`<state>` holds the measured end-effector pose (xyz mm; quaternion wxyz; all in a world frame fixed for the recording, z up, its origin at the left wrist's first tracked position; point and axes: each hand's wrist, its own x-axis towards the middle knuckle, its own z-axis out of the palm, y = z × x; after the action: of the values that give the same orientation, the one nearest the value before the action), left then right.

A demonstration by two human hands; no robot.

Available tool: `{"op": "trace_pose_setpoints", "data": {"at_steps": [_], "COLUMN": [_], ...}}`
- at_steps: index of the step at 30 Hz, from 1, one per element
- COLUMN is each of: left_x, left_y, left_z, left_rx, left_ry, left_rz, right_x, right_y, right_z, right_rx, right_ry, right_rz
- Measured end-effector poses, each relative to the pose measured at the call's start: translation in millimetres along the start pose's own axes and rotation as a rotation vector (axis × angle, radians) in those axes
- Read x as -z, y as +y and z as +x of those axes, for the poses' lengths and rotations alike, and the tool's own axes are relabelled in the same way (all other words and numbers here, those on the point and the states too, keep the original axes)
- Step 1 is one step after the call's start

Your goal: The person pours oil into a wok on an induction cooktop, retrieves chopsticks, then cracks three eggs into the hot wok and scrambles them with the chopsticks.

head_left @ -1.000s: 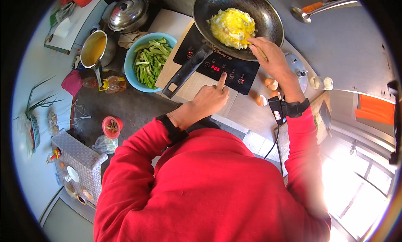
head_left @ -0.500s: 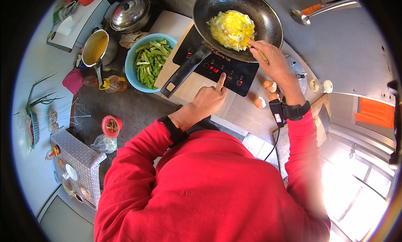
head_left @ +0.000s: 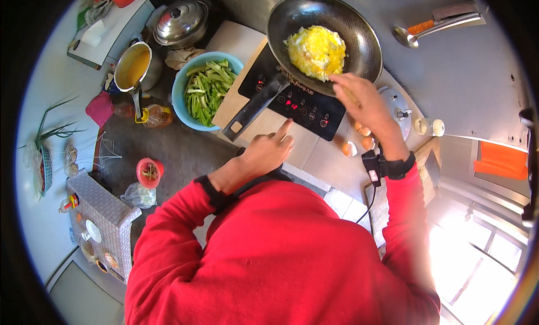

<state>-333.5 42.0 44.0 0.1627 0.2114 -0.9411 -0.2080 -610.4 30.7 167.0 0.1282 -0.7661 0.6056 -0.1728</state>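
Observation:
A black wok [head_left: 362, 50] sits on the black induction cooktop [head_left: 331, 123], its handle pointing to the near left. Yellow and white egg [head_left: 317, 52] lies spread in the wok. By the wok's near right rim, my right hand [head_left: 362, 100] is closed around a thin, light wooden stick [head_left: 352, 96]; its tip is hard to make out. My left hand [head_left: 266, 153] holds nothing. Its index finger is stretched out at the cooktop's front edge, just short of the lit red display, and the other fingers are curled.
Cracked eggshells [head_left: 349, 149] and a metal lid [head_left: 396, 108] lie right of the cooktop, near a small jar [head_left: 429, 127]. On the left stand a blue bowl of cut greens [head_left: 208, 89], a pot of yellowish liquid [head_left: 135, 66], an oil bottle [head_left: 156, 116] and a lidded pot [head_left: 181, 24].
My left hand has drawn back from the cooktop's controls toward me and slightly left. My right hand has lowered a little at the wok's rim, still with the stick.

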Motion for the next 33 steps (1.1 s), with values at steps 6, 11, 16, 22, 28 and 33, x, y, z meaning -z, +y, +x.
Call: {"op": "trace_pose_setpoints", "data": {"at_steps": [6,11,16,22,28,33], "left_x": [24,39,45,50,59,63], "left_y": [-20,-38,-48,-46,-45,-53], "left_z": [-49,-79,-101,-105,-110,-108], "left_rx": [0.164,0.304,0.428,0.495,0.619,0.57], "left_ry": [-0.072,-0.069,-0.029,-0.002,0.036,0.107], "left_rz": [-0.076,-0.049,-0.042,-0.069,-0.093,-0.07], "right_x": [-16,-13,-23,-15,-28,-20], "right_y": [3,11,-7,-2,-4,-11], "right_z": [38,38,41,68,58,75], "right_rx": [0.133,0.018,0.083,-0.227,0.092,-0.116], "right_ry": [-0.051,0.039,-0.096,-0.043,-0.043,-0.01], "right_rz": [-0.005,-0.238,-0.055,-0.288,-0.01,-0.313]}}
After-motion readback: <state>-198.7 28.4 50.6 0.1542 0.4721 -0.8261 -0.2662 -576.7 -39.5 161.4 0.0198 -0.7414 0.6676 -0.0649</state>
